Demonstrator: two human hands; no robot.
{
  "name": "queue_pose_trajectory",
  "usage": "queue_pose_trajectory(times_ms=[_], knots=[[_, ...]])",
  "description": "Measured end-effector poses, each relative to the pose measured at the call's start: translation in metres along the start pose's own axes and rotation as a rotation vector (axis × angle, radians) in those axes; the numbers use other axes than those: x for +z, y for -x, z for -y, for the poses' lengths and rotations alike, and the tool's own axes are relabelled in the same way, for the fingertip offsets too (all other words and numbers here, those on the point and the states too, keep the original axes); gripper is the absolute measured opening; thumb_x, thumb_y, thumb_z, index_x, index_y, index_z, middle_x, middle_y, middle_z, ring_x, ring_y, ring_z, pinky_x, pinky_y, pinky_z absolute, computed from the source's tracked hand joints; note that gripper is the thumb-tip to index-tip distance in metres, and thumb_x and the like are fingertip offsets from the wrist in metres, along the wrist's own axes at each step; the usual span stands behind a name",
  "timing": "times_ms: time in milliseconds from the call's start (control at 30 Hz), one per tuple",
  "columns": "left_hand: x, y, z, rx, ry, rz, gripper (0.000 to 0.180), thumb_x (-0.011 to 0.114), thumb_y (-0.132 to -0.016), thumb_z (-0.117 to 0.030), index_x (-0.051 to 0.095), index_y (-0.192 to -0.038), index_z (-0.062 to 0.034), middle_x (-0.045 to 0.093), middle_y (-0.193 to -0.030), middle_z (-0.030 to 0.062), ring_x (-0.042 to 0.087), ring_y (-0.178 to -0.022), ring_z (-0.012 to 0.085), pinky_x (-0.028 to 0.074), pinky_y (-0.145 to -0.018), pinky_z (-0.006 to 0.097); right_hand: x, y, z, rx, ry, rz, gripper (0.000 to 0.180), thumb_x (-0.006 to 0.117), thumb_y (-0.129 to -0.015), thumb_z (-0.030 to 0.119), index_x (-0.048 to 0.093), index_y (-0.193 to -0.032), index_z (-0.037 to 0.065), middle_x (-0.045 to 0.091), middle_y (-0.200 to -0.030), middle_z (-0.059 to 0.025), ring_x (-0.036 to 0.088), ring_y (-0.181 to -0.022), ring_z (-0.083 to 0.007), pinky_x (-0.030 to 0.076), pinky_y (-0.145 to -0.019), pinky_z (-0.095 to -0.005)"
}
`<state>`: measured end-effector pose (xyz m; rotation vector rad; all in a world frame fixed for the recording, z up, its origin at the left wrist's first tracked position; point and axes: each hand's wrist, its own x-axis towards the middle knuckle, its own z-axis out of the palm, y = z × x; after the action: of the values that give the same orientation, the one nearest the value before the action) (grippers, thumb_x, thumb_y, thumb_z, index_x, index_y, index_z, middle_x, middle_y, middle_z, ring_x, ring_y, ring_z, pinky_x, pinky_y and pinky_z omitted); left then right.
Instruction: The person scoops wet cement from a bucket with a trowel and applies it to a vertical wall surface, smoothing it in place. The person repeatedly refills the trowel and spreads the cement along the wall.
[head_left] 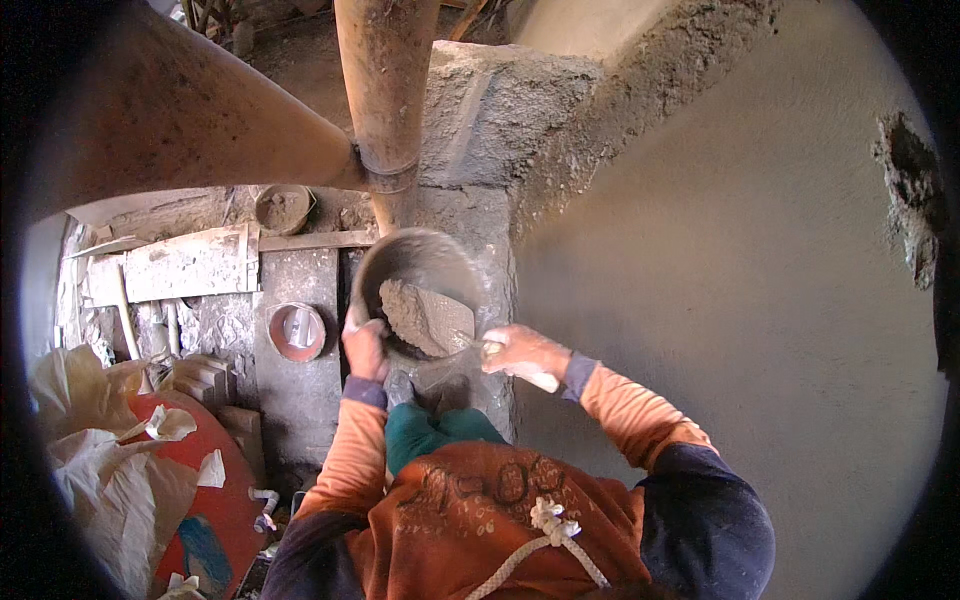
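Observation:
My left hand (366,348) grips the left rim of a round grey bucket (432,255), which tilts in front of me and is blurred in part. Closed around the handle of a trowel (455,318) is my right hand (525,355), to the right of the bucket. The trowel's blade lies over the bucket's mouth, and a lumpy heap of wet grey mortar (408,308) covers its left part. Something pale shows under the right hand; I cannot make out what it is. The bucket's inside is largely hidden behind the blade.
A smooth grey plastered wall (720,280) with a rough hole rises at the right. Two bamboo poles (385,80) meet beyond the bucket. At left are a reddish pail (297,332), a mortar bucket (284,208), planks (190,262) and crumpled paper sacks (120,490).

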<state>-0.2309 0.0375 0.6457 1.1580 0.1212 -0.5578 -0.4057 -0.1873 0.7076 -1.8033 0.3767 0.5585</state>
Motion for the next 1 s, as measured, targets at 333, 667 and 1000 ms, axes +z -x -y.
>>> queue_pose_trajectory(times_ms=[333, 667, 1000], knots=[[-0.222, 0.028, 0.047, -0.033, -0.359, -0.491, 0.067, 0.053, -0.067, 0.008, 0.056, -0.133, -0.0017, 0.065, -0.116, 0.0096, 0.063, -0.099, 0.023, 0.051, -0.086, 0.034, -0.227, 0.06, 0.061, -0.076, -0.479, -0.944, 0.017, 0.055, -0.094, 0.013, 0.068, -0.097, 0.002, 0.06, -0.07, -0.0008, 0.057, -0.058, -0.0104, 0.047, -0.051, -0.0255], [-0.216, -0.006, -0.008, 0.189, -0.329, -0.356, 0.06, 0.051, -0.072, 0.007, 0.054, -0.132, -0.0002, 0.066, -0.098, 0.0053, 0.059, -0.071, 0.0159, 0.049, -0.063, 0.028, -0.117, 0.16, 0.192, -0.27, -0.52, -1.025, 0.017, 0.064, -0.09, 0.025, 0.06, -0.091, 0.008, 0.06, -0.07, -0.0036, 0.055, -0.05, -0.0135, 0.048, -0.042, -0.0283], [-0.027, 0.012, -0.007, 0.426, -0.772, 0.133, 0.077, 0.05, -0.062, 0.009, 0.053, -0.138, -0.0078, 0.051, -0.141, 0.0207, 0.03, -0.143, 0.04, 0.022, -0.118, 0.041, 0.053, -0.033, 0.001, 0.09, 0.907, -0.415, 0.024, 0.058, -0.085, 0.021, 0.068, -0.088, 0.0, 0.068, -0.069, -0.0136, 0.067, -0.066, -0.0371, 0.054, -0.063, -0.0488]])
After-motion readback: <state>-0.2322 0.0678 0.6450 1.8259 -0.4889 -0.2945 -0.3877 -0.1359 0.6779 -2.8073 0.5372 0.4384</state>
